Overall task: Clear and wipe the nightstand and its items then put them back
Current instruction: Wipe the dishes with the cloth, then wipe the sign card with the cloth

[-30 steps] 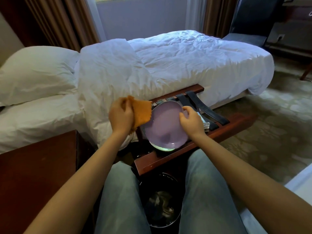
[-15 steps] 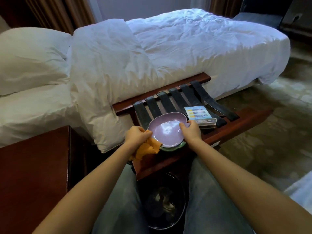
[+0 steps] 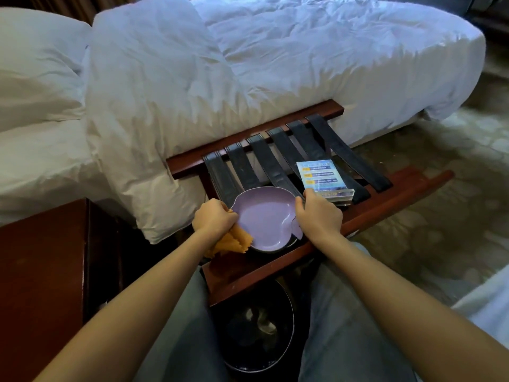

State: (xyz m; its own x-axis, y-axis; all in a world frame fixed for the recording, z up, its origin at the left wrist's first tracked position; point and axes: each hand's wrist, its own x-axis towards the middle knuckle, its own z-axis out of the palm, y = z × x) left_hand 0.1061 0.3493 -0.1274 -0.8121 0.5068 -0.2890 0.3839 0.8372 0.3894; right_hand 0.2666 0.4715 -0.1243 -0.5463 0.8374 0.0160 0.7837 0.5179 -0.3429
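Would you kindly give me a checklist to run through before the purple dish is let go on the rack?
1. The purple dish rests on the straps of the luggage rack: ok.
2. The left hand grips the orange cloth: ok.
3. The right hand holds the dish's right rim: ok.
4. The sign card lies on the straps, apart from the dish: ok.
5. The dish's underside is wiped: cannot tell.
6. The nightstand top is wiped: cannot tell.

Hotel bedroom: white-duveted bed (image 3: 275, 64), strapped luggage rack (image 3: 275, 161), nightstand (image 3: 41, 271).
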